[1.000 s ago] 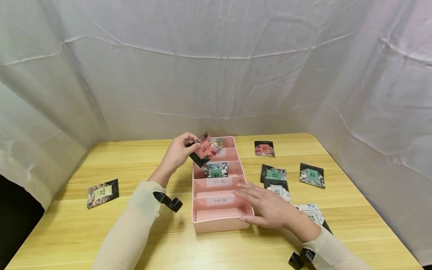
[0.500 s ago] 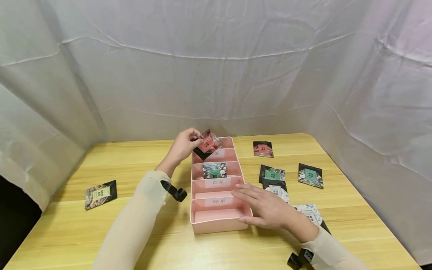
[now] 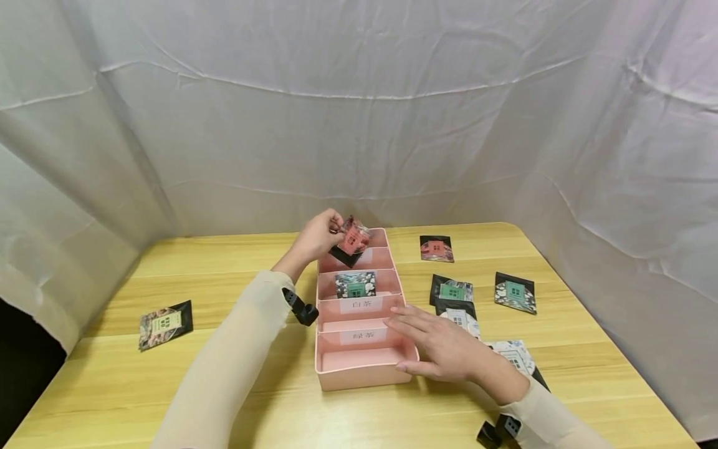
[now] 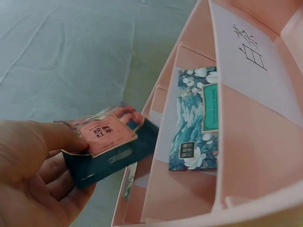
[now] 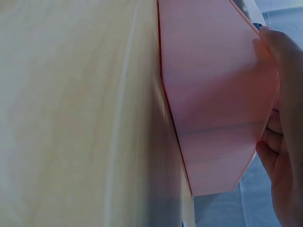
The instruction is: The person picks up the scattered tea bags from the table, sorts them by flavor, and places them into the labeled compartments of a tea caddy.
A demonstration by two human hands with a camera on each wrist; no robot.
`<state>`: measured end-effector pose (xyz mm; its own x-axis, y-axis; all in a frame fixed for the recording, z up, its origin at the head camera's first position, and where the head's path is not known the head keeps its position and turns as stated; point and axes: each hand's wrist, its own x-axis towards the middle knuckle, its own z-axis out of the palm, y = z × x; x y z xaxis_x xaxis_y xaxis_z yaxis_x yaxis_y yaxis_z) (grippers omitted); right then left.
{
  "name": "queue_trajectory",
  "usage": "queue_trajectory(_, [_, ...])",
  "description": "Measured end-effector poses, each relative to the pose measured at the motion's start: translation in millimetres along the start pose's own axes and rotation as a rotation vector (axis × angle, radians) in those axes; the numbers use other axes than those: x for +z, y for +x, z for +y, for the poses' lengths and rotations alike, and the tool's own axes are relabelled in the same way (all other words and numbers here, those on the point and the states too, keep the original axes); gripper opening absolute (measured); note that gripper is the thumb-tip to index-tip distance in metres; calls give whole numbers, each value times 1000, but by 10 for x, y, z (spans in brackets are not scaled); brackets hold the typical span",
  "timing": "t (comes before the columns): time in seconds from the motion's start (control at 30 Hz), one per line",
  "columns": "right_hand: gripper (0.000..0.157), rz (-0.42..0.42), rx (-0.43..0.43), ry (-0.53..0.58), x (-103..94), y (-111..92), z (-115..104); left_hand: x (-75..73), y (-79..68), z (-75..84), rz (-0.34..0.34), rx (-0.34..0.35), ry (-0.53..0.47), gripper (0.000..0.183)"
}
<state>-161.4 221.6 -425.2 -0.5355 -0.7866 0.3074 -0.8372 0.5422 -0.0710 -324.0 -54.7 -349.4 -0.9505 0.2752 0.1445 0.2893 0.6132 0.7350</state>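
Observation:
My left hand (image 3: 320, 238) pinches a tea sachet (image 3: 355, 239) with a red label and black edge, thumb on top in the left wrist view. The sachet (image 4: 113, 137) is tilted over the far compartments of a pink divided box (image 3: 364, 377). Inside the box, a flowered tea sachet with a green label (image 4: 199, 118) leans in a middle compartment, behind a divider with a white paper label (image 4: 246, 47). My right hand (image 3: 440, 343) rests on the box's near right rim, fingers spread over it; the right wrist view shows them along the upper edge of the pink side wall (image 5: 218, 90).
Right of the box lie a red-labelled sachet (image 3: 436, 248), a green-labelled sachet (image 3: 515, 292), an overlapping pair (image 3: 455, 291) and a white-patterned sachet (image 3: 513, 354) partly behind my right forearm. A yellow-labelled sachet (image 3: 165, 324) lies far left. Pale curtains (image 3: 359, 143) surround the wooden table.
My left hand has moved right with the red-labelled sachet, from the box's left edge to over its far compartments. The right hand has stayed on the rim.

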Motion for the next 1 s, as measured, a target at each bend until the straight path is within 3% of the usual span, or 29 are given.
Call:
queue_trajectory(0.17, [68, 6, -6, -6, 9, -2, 3, 59, 31, 8, -53, 14, 40, 35])
queue_trajectory(0.33, [68, 9, -7, -10, 13, -4, 5, 108, 60, -19, -87, 64, 141, 53])
queue_trajectory(0.7, [69, 16, -15, -8, 1, 11, 0, 120, 58, -82, -113, 62, 213, 22])
queue_trajectory(1.0, [67, 12, -12, -3, 0, 17, 1, 87, 4, -107, -128, 20, 325, 9])
